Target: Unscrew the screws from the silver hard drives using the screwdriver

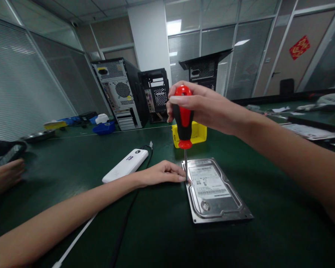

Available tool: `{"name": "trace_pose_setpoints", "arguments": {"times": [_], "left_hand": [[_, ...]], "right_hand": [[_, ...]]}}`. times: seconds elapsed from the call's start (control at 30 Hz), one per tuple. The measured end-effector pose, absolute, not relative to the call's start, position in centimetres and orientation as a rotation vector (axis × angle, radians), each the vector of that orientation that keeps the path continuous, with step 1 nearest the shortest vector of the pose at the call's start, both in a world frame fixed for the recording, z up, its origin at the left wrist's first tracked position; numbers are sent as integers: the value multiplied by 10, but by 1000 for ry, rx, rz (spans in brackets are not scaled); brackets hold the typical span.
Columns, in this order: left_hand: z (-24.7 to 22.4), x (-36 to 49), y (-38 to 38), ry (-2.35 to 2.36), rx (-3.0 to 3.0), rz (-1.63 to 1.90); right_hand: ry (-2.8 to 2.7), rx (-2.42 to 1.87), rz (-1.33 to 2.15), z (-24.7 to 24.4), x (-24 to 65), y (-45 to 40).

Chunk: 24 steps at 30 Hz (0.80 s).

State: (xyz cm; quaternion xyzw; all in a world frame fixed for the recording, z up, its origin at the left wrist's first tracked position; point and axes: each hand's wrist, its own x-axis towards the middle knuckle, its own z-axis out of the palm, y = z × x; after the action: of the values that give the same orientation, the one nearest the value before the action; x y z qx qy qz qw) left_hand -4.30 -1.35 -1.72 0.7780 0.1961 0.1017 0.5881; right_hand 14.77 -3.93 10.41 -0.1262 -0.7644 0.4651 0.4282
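A silver hard drive [212, 208] lies flat on the green table, its white label facing up. My right hand [195, 100] is closed around the top of a red and black screwdriver [183, 123]. The screwdriver stands upright, its tip down at the drive's left edge, by a screw position. My left hand [167, 173] rests on the table with curled fingers against that same edge, right beside the tip. Its thumb and fingertips are at the drive's side; exactly how they grip there is partly hidden.
A white power bank [125, 165] with a dark cable lies left of the drive. Behind the drive is a yellow bin [198, 133]. Computer cases [123, 93] stand at the back. Another person's hand [7, 173] shows at far left. Drive parts [312, 130] lie at right.
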Motion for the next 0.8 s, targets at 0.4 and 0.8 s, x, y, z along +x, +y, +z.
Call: {"name": "trace_pose_setpoints", "arguments": {"times": [0.4, 0.8], "left_hand": [[-15, -42, -16, 490, 1811, 230], [-17, -41, -14, 497, 1825, 252]], "right_hand": [[-1651, -266, 1395, 103, 146, -41], [-1765, -155, 1405, 104, 148, -42]]}}
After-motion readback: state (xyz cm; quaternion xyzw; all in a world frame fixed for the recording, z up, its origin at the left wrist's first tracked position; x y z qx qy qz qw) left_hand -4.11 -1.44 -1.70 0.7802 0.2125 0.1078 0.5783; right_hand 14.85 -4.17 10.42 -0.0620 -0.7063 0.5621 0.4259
